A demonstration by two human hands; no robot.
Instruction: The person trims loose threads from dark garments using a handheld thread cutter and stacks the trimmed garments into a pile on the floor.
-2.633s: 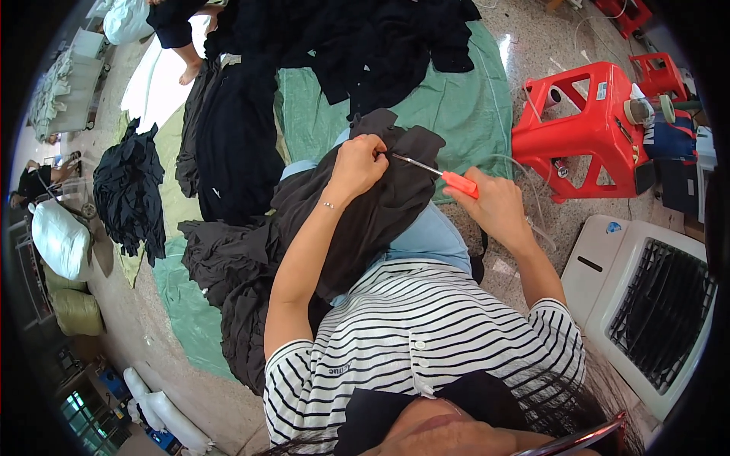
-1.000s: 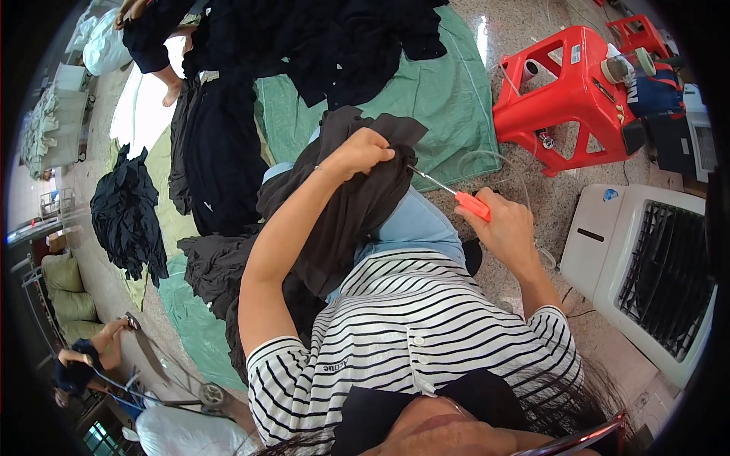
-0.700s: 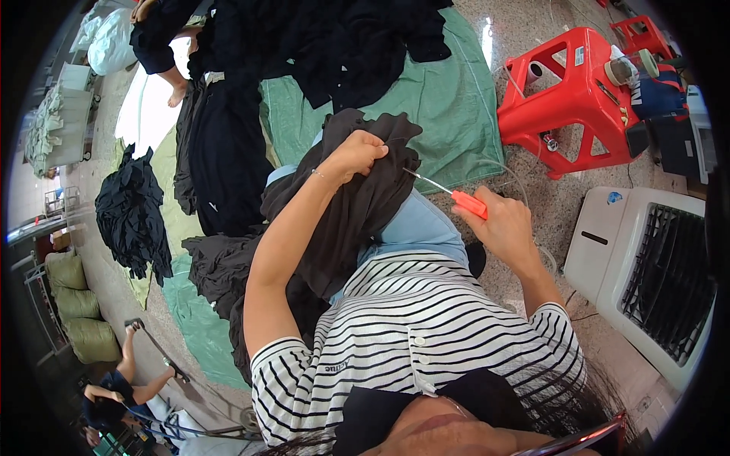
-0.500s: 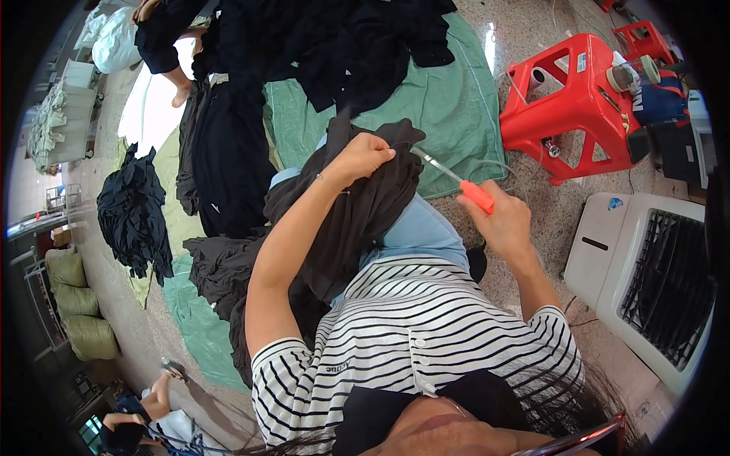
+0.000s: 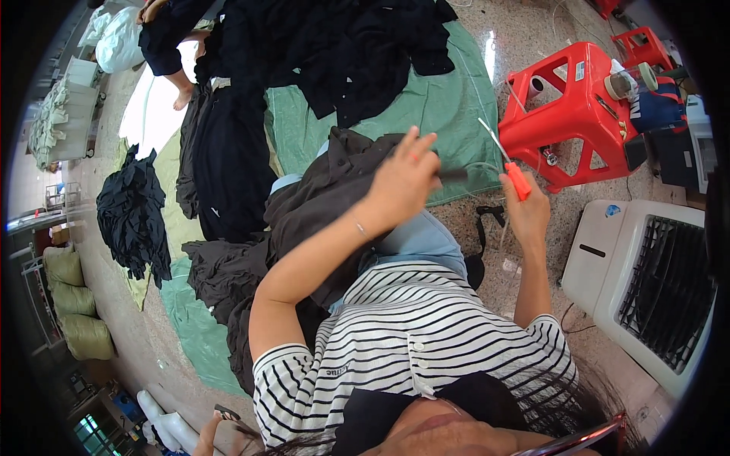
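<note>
Over my lap lies a bunched dark brown garment (image 5: 312, 216), with buttons on its upper part. My left hand (image 5: 403, 182) is over its right side, fingers stretched and apart, with a red spot on one finger. Just right of that hand a blurred dark strip of cloth (image 5: 454, 174) sticks out; whether the thumb touches it is hidden. My right hand (image 5: 528, 209), closed round the red-orange handle of a slim tool (image 5: 518, 181), is raised near the red stool. The tool's thin metal shaft points up and left, away from the garment. A clear hose or cord hangs near its handle.
Black clothes (image 5: 327, 57) are heaped on a green sheet (image 5: 449, 99) ahead. A red stool (image 5: 566, 114) carrying tape rolls stands at right, near a white air cooler (image 5: 646, 273). Further dark piles (image 5: 134, 216) lie left. Another person's bare foot (image 5: 181, 97) shows at upper left.
My left hand has moved right and its fingers have spread from a pinch on the garment. My right hand has drawn the tool right and up, away from the cloth.
</note>
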